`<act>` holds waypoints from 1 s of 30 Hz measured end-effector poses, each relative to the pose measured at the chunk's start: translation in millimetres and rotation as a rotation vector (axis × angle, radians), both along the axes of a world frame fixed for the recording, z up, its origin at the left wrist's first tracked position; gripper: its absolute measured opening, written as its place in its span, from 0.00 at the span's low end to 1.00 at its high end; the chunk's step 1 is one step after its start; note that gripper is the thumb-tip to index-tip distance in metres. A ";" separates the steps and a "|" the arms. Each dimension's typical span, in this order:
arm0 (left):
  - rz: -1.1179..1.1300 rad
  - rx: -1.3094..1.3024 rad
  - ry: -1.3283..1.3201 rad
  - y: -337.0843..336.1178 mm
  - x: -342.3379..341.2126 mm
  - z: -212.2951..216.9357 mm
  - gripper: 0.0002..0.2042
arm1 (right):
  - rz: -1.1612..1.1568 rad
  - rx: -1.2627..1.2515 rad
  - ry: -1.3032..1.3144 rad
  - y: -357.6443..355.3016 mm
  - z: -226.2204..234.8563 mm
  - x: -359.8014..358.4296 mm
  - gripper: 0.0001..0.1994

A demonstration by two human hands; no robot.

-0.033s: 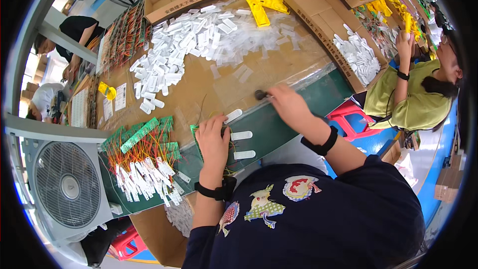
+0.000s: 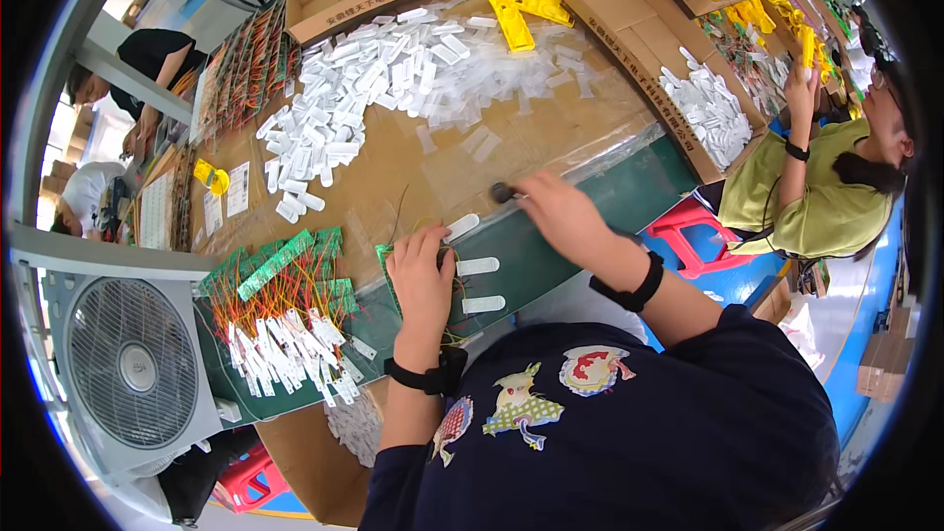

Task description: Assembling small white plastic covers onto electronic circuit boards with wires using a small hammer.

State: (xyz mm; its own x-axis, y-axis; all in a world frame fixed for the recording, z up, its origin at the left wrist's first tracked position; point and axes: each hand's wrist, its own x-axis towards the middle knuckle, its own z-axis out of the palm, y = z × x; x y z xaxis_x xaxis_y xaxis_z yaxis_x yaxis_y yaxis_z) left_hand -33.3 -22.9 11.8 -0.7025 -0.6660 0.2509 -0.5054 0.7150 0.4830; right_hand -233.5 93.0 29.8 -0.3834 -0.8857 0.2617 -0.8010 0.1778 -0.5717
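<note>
My left hand (image 2: 418, 275) is bent over a green circuit board (image 2: 383, 258) at the near edge of the bench, fingers closed on it and hiding most of it. Three white oblong plastic pieces (image 2: 479, 266) stick out to the right of that hand, one of them slanting up. In my right hand (image 2: 559, 216) is a small dark tool with a round black end (image 2: 502, 193); the fingers cover the rest of it. The black end hovers just above and to the right of the slanting white piece, apparently apart from it.
Wired green boards with white strips (image 2: 285, 320) lie left of my left hand. Beyond is a heap of white plastic pieces (image 2: 383, 69). Cardboard boxes (image 2: 639, 49) and yellow parts (image 2: 511, 20) line the far side. A fan (image 2: 138, 364) stands left; a co-worker (image 2: 816, 177) sits right.
My right hand has shifted slightly left with the dark tool, toward the slanting white piece. My left hand stays in place.
</note>
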 end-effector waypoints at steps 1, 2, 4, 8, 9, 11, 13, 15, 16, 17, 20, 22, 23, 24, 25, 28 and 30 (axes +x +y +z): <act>0.004 0.006 0.000 0.2 -0.8 -0.9 0.15 | 0.036 -0.041 -0.029 -4.5 10.0 15.3 0.11; 0.002 0.001 0.009 0.4 -1.4 -1.5 0.15 | 0.072 -0.083 -0.058 -7.3 15.9 26.5 0.11; 0.004 -0.006 0.017 1.1 -2.3 0.8 0.15 | 0.084 -0.030 0.016 -11.6 -3.7 34.3 0.12; 0.003 -0.004 0.029 -0.2 -2.8 0.2 0.15 | 0.004 0.083 0.147 -16.3 -14.3 30.5 0.15; 0.002 0.001 0.030 0.7 -1.6 -0.6 0.15 | 0.011 0.085 0.146 -17.5 -5.9 31.5 0.15; 0.008 -0.002 0.025 0.1 2.1 -3.9 0.16 | 0.023 -0.076 0.066 -18.4 27.1 38.3 0.18; 0.002 -0.007 0.022 0.4 1.5 -6.6 0.18 | 0.044 -0.164 0.027 -15.2 47.2 45.7 0.19; 0.102 0.112 0.099 2.1 -0.1 -7.2 0.25 | 0.060 -0.255 -0.010 -16.5 43.2 52.4 0.20; 0.097 0.112 0.101 2.6 -1.5 -6.6 0.25 | 0.102 -0.224 -0.023 -20.1 25.4 54.7 0.20; 0.098 0.106 0.117 3.1 -2.8 -6.1 0.28 | 0.143 -0.192 -0.036 -21.2 10.7 55.2 0.20; 0.093 0.104 0.125 1.7 -1.7 -8.5 0.32 | 0.127 -0.023 0.050 -24.2 -11.0 52.6 0.20; 0.105 0.116 0.112 2.0 0.0 -11.1 0.32 | 0.120 -0.128 -0.001 -22.3 12.9 50.9 0.20; 0.097 0.113 0.118 1.9 -0.2 -10.2 0.32 | 0.100 -0.230 -0.052 -18.7 25.9 51.5 0.19; 0.082 0.107 0.126 0.7 -1.6 -8.5 0.31 | 0.099 -0.231 -0.052 -14.6 34.5 49.6 0.19; 0.080 0.107 0.125 0.4 -1.0 -7.9 0.31 | 0.094 -0.237 -0.051 -9.7 41.4 47.6 0.19; 0.059 0.124 0.124 1.7 -5.5 -4.4 0.31 | 0.060 -0.103 0.006 -7.6 3.2 38.4 0.19; 0.074 0.111 0.097 -0.6 -3.1 -5.7 0.30 | 0.044 0.039 0.055 -8.0 -9.7 35.0 0.18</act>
